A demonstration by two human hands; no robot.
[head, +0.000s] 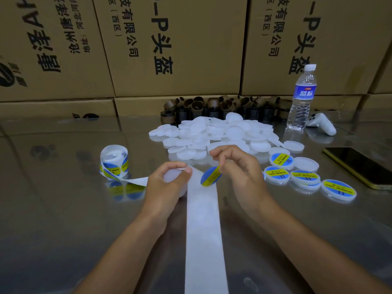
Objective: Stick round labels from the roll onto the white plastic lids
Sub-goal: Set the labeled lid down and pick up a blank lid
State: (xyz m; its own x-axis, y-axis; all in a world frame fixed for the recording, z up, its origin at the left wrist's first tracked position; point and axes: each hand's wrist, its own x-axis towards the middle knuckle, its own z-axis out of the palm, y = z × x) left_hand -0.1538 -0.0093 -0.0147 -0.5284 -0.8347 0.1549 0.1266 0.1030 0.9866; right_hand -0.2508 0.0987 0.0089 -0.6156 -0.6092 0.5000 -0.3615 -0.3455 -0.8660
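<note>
Backing strip (203, 240) trails toward you. Just above it your right hand (241, 172) pinches the peeled label (211, 176) at its edge (probably flimsy and tacky, so hold only the rim). Your left hand (167, 183) curls its fingers round a light, slick lid (172, 174), with the roll (113, 160) off to the left.

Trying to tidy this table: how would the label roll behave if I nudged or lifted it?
The label roll stands on its round edge, so it would probably roll. Its loose winding suggests it would squash rather than stay stiff. Its backing strip runs to the left hand, so lifting it would likely tug there.
</note>
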